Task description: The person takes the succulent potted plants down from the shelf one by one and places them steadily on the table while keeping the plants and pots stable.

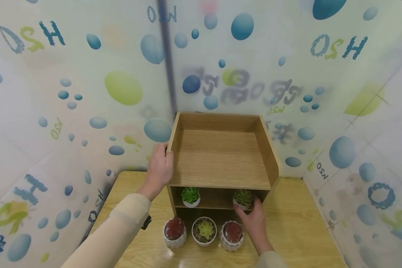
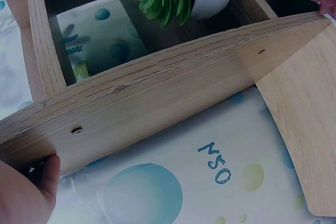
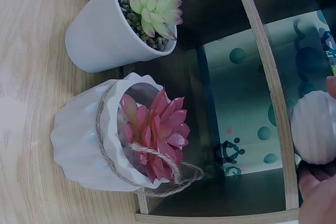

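Observation:
A wooden shelf unit [image 1: 221, 160] with an open top tray stands on the table against the wall. My left hand [image 1: 159, 167] grips its left side panel near the upper edge; a fingertip shows against the panel [image 2: 136, 108] in the left wrist view. On the middle board, my right hand [image 1: 255, 221] holds a small potted succulent [image 1: 243, 198] at the right end, thumb in front of its white ribbed pot [image 3: 314, 127]. A bright green potted succulent [image 1: 190, 196] sits on the same board at the left.
Three potted succulents line up before the unit: a red one [image 1: 175, 231] at left, a yellow-green one [image 1: 204, 230] in the middle, and another red one [image 1: 232, 235], its pot tied with twine [image 3: 102, 124]. Patterned sheeting [image 1: 127, 89] surrounds the wooden table [image 1: 298, 223].

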The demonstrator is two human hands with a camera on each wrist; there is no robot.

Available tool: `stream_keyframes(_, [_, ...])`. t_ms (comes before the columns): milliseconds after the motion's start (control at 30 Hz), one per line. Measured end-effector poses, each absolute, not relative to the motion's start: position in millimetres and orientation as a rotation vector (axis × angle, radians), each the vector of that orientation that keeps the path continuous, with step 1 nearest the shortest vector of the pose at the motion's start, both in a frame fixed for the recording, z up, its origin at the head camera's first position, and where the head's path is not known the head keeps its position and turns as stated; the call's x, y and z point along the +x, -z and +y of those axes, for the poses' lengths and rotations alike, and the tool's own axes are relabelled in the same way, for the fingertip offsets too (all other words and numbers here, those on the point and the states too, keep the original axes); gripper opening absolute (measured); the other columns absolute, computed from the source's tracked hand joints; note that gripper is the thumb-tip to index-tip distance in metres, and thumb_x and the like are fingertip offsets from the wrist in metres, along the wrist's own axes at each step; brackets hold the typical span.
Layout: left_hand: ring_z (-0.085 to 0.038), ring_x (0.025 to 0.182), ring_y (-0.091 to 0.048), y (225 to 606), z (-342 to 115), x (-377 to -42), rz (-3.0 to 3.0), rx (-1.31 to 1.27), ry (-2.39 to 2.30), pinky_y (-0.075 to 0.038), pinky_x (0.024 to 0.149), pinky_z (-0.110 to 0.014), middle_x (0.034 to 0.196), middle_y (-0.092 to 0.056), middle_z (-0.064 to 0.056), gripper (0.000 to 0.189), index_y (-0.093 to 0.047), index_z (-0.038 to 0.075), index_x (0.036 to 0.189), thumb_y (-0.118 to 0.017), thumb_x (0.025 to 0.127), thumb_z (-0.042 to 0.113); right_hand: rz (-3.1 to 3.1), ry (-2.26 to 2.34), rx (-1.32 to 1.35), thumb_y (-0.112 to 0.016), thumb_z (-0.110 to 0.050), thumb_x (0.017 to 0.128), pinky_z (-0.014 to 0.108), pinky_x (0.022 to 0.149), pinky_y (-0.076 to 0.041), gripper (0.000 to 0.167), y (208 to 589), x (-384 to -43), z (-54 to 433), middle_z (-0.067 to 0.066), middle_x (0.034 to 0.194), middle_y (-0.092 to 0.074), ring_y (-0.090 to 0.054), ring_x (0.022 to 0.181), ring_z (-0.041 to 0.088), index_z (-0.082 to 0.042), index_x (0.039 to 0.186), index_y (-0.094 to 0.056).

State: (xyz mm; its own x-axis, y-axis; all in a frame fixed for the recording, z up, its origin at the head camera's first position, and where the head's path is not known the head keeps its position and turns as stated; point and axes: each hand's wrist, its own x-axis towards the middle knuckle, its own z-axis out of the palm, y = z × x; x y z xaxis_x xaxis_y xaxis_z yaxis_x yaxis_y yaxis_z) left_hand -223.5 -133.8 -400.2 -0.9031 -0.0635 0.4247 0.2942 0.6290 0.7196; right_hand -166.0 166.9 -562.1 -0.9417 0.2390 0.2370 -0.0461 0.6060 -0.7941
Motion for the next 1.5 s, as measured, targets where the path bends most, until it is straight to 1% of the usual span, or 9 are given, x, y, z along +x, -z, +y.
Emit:
stream_keyframes(133, [-0.038,0.098,-0.053,400.1,-133.2,-223.1,-2.444,-0.181,1.194,-0.048,0.084,-0.05,0.116,-0.055,-0.025,0.042,-0.054,-0.011,0.136,-0.036,0.105,0.01,-2.512,-1.294,-0.171,-0.081,-0.024,0.086,0.06,0.1,-0.049,0.071,563.8,-166.9,167.7,0.035,0.129,-0.061,-0.06,0.119,0.049,0.011,0.14,-0.05])
stream_keyframes(333, [-0.037,0.097,-0.053,399.8,-133.1,-222.3,-2.454,-0.171,1.192,-0.048,0.083,-0.05,0.116,-0.055,-0.025,0.042,-0.054,-0.01,0.137,-0.035,0.106,0.011,-2.482,-1.295,-0.166,-0.083,-0.022,0.086,0.057,0.092,-0.054,0.066,565.8,-167.8,167.1,0.032,0.122,-0.066,-0.066,0.109,0.045,0.01,0.136,-0.054])
stream_keyframes(533, [-0.039,0.1,-0.053,399.8,-132.4,-223.0,-2.45,-0.177,1.193,-0.048,0.085,-0.051,0.118,-0.056,-0.026,0.042,-0.054,-0.011,0.136,-0.036,0.105,0.011,-2.46,-1.316,-0.163,-0.084,-0.019,0.086,0.056,0.088,-0.056,0.062,567.2,-166.4,166.8,0.031,0.118,-0.067,-0.068,0.105,0.044,0.01,0.133,-0.056])
stream_keyframes(700, [-0.039,0.102,-0.053,400.0,-131.5,-223.2,-2.451,-0.184,1.204,-0.048,0.086,-0.051,0.119,-0.055,-0.026,0.042,-0.054,-0.011,0.136,-0.035,0.106,0.011,-2.433,-1.358,-0.159,-0.084,-0.016,0.086,0.057,0.09,-0.056,0.06,568.1,-164.4,167.8,0.032,0.118,-0.066,-0.068,0.106,0.046,0.01,0.131,-0.056])
stream_keyframes(933, [-0.038,0.1,-0.053,399.7,-131.2,-222.8,-2.456,-0.173,1.204,-0.048,0.085,-0.051,0.119,-0.055,-0.026,0.043,-0.053,-0.01,0.137,-0.035,0.106,0.012,-2.374,-1.445,-0.138,-0.085,-0.009,0.084,0.055,0.099,-0.053,0.059,570.1,-159.9,169.3,0.034,0.125,-0.063,-0.064,0.117,0.05,0.012,0.131,-0.056])
stream_keyframes(1133, [-0.038,0.098,-0.053,400.8,-132.0,-223.1,-2.451,-0.168,1.184,-0.049,0.083,-0.051,0.117,-0.056,-0.026,0.042,-0.054,-0.01,0.136,-0.036,0.106,0.013,-2.347,-1.448,-0.149,-0.087,-0.007,0.08,0.056,0.097,-0.053,0.055,568.7,-153.1,170.0,0.033,0.122,-0.065,-0.065,0.114,0.051,0.011,0.125,-0.06])
stream_keyframes(1300, [-0.038,0.098,-0.054,401.4,-133.0,-223.5,-2.452,-0.169,1.171,-0.049,0.083,-0.051,0.117,-0.056,-0.026,0.042,-0.054,-0.01,0.136,-0.036,0.106,0.013,-2.329,-1.506,-0.155,-0.087,-0.005,0.079,0.055,0.1,-0.051,0.057,569.3,-147.0,170.9,0.033,0.125,-0.065,-0.063,0.119,0.05,0.013,0.125,-0.06])
stream_keyframes(1500, [-0.038,0.097,-0.053,400.6,-133.3,-222.9,-2.457,-0.166,1.178,-0.049,0.083,-0.051,0.118,-0.055,-0.025,0.042,-0.054,-0.009,0.136,-0.036,0.106,0.013,-2.331,-1.509,-0.16,-0.088,-0.007,0.08,0.053,0.1,-0.051,0.058,571.3,-140.2,172.5,0.033,0.128,-0.064,-0.063,0.12,0.049,0.012,0.127,-0.06])
